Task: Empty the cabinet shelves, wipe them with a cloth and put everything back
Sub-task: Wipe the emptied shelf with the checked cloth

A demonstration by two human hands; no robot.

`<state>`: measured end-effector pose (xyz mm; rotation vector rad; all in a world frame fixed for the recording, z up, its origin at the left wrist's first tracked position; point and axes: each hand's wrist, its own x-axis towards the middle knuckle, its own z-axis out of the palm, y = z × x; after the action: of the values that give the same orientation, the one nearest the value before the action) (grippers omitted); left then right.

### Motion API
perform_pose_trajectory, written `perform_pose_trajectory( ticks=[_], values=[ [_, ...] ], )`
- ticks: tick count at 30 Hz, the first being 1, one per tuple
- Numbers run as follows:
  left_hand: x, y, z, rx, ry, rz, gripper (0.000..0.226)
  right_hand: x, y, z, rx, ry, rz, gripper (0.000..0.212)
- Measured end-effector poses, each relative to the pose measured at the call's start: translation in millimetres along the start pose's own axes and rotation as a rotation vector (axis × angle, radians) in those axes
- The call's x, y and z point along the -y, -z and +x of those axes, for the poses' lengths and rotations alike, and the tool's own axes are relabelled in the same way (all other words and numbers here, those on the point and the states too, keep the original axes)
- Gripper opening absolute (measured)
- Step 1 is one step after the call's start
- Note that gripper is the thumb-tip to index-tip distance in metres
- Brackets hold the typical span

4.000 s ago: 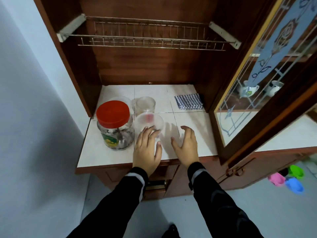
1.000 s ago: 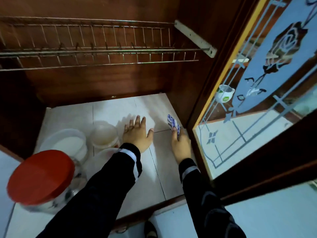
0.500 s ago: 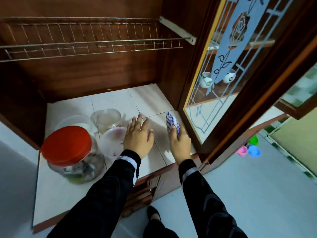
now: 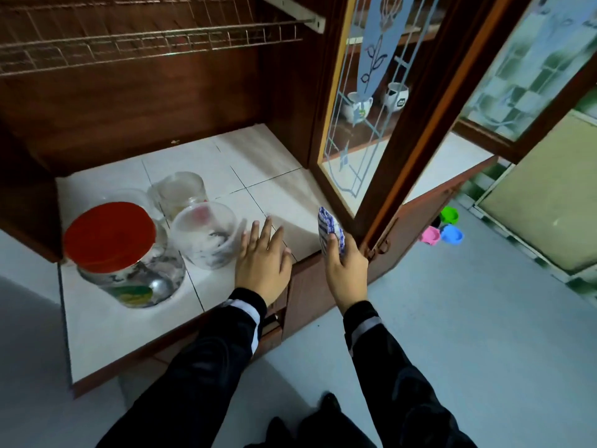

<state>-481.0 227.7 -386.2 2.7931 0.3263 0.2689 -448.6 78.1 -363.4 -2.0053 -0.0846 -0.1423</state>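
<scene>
The white tiled shelf (image 4: 258, 176) of the wooden cabinet carries a glass jar with a red lid (image 4: 111, 234), a clear plastic container (image 4: 206, 234) beside it, a clear glass mug (image 4: 181, 190) behind that, and a clear bowl partly hidden behind the jar. My left hand (image 4: 263, 260) rests flat on the shelf's front edge, fingers straight, just right of the plastic container. My right hand (image 4: 344, 265) grips a folded blue-and-white checked cloth (image 4: 329, 229) at the shelf's front right corner.
A wire rack (image 4: 145, 43) spans the cabinet above the shelf. The open glass door (image 4: 371, 124) with a flower pattern stands right of my right hand; two white cups (image 4: 376, 100) show behind it. Small pink, blue and green bowls (image 4: 442, 227) lie on the floor.
Both hands have drawn back from the shelf's middle to its front edge, and my right hand still holds the cloth. My head has pulled back, showing more floor.
</scene>
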Motion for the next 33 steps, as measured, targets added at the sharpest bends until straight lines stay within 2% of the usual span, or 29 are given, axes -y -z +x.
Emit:
perform_pose_trajectory(
  ticks=[9,15,19,24,33],
  values=[
    [-30.0,-25.1,-19.0,0.069,0.038,-0.05,0.066,-32.3,31.2,-10.1,-0.038,-0.057,0.029,0.02],
    [-67.3,-44.1,-29.2,0.088,0.035,-0.029,0.055,-54.1,70.4,-10.6,-0.031,-0.081,0.052,0.018],
    [-103.0,-53.4,-42.2,0.107,0.054,-0.052,0.067,-73.2,107.0,-10.5,-0.03,-0.099,0.035,0.02],
    [-148.5,-66.7,-54.3,0.076,0.057,-0.108,0.061,-96.6,152.9,-4.7,-0.04,-0.106,0.0,0.022],
    [-248.9,-102.3,-60.9,0.1,-0.003,-0.137,0.064,-136.9,252.2,12.5,-0.069,-0.09,0.013,0.02]
  ],
)
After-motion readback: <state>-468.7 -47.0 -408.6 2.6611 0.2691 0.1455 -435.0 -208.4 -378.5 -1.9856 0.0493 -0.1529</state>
